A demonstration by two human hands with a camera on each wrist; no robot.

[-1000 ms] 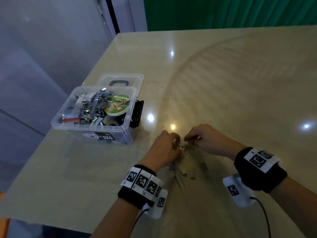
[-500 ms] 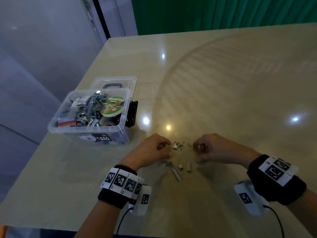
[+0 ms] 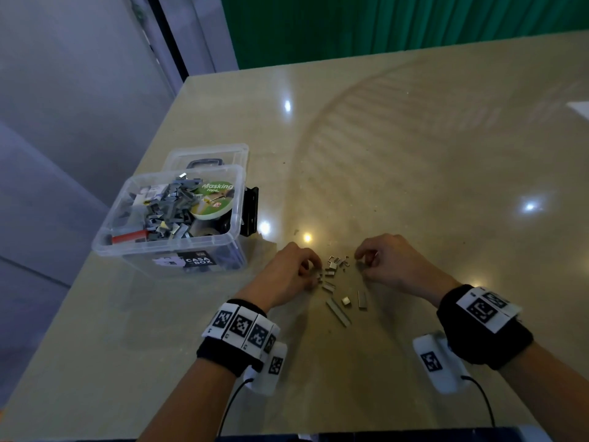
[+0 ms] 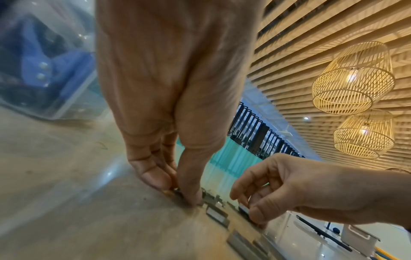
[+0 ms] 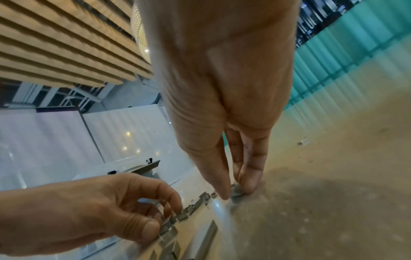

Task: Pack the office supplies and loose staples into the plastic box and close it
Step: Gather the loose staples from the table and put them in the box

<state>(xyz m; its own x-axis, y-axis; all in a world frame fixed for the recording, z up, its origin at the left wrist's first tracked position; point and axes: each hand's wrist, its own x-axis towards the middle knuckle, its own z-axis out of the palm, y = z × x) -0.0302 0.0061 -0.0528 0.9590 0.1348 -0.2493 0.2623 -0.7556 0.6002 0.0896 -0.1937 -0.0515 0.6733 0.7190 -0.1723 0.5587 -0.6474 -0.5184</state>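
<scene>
A clear plastic box [image 3: 169, 247] stands open near the bench's left edge, heaped with grey staple strips [image 3: 169, 208], a green-labelled masking tape roll [image 3: 213, 199] and a red-handled tool [image 3: 127, 238]. Its clear lid [image 3: 207, 154] with a dark handle lies flat just behind it. Loose silver staples [image 3: 338, 282] lie scattered toward the bench's near edge, right of the box.

beige table [image 3: 414, 154], green curtain [image 3: 382, 23]

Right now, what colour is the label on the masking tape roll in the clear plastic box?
Green with white lettering, on the masking tape roll; clearest in the head view.
</scene>
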